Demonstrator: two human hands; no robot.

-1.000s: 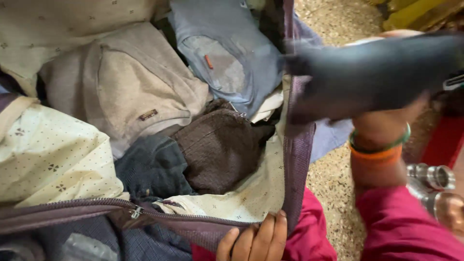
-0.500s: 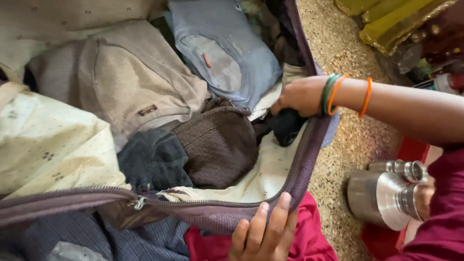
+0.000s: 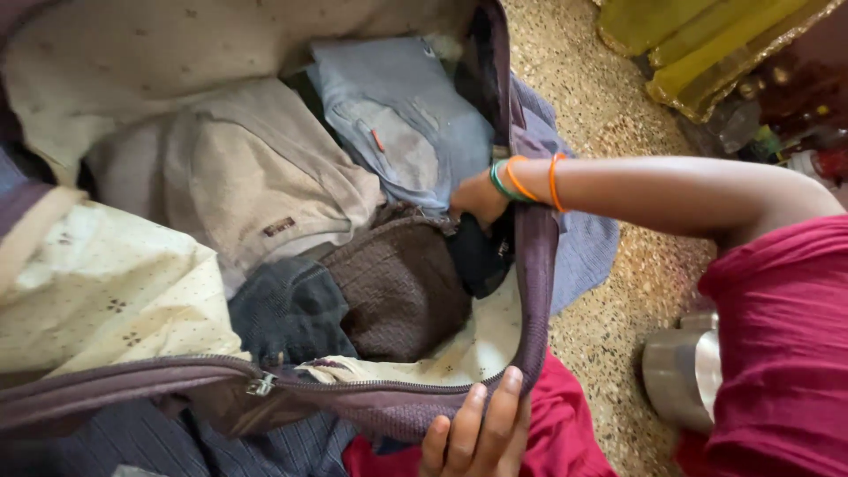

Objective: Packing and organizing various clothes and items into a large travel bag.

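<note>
An open purple zip bag with a cream dotted lining holds folded clothes: beige trousers, pale blue jeans, a brown garment and a dark blue one. My right hand, with green and orange bangles on the wrist, reaches inside by the bag's right wall. It grips a black garment tucked between the brown garment and the wall, and its fingertips are hidden. My left hand holds the bag's near rim beside the zip, fingers over the edge.
A speckled stone floor lies to the right of the bag. Steel vessels stand by my knee at lower right. Yellow cloth is at the top right. A blue cloth lies under the bag's right side.
My right hand brought the black garment from outside over the rim and pushed it down into the bag, moving left. My left hand stayed on the near rim.
</note>
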